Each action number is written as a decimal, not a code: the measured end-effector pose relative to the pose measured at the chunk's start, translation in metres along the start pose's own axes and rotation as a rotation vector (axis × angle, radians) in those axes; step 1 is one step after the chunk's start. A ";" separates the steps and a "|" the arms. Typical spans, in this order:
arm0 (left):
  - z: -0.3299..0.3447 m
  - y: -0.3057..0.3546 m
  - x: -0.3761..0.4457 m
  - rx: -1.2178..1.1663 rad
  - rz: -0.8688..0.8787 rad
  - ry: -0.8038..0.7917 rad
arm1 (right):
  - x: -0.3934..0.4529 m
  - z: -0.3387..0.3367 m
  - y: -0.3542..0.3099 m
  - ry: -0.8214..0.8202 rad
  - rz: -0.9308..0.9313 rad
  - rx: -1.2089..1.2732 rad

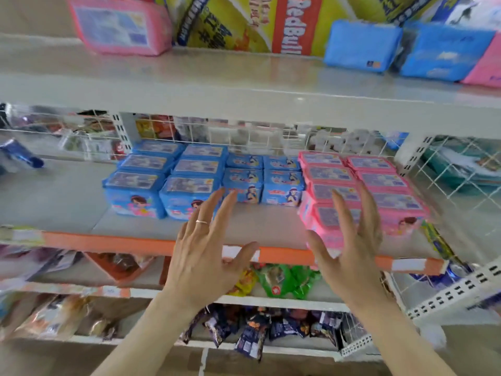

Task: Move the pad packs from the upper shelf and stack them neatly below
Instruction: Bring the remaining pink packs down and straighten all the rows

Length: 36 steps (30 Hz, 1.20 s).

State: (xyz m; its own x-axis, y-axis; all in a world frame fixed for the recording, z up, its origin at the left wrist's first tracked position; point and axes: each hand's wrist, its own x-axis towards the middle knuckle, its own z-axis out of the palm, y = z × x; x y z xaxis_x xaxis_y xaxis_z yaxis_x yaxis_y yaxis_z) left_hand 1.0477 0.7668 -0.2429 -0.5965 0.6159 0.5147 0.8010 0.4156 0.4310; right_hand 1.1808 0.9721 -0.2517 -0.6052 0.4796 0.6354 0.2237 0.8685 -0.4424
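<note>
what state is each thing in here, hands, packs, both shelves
left hand: open, fingers spread, holding nothing
right hand: open, in front of the pink stack
pink packs: stacked in rows on the lower shelf
blue packs: stacked in rows, lower shelf
upper shelf: one pink pack and two blue ones left on it

You had blue pad packs (189, 177) and pink pad packs (360, 185) stacked in rows on the lower shelf (67, 196); more packs (360, 46) lay on the upper shelf (217, 74).
</note>
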 end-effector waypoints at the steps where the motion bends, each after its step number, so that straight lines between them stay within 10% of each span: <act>1: -0.010 -0.006 -0.006 -0.001 -0.002 0.000 | -0.003 0.003 -0.016 0.004 -0.018 0.001; 14: -0.092 -0.047 -0.034 0.049 0.045 0.162 | -0.002 0.008 -0.131 -0.051 -0.144 -0.026; 36: -0.043 -0.004 -0.001 0.182 0.009 0.071 | 0.007 0.009 -0.070 -0.170 -0.138 0.126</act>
State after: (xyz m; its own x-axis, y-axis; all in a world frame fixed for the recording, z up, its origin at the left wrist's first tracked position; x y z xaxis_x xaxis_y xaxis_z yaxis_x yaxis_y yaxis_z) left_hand 1.0429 0.7358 -0.2129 -0.5859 0.5740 0.5720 0.7987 0.5282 0.2881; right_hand 1.1535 0.9133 -0.2218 -0.7458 0.3198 0.5844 0.0393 0.8968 -0.4407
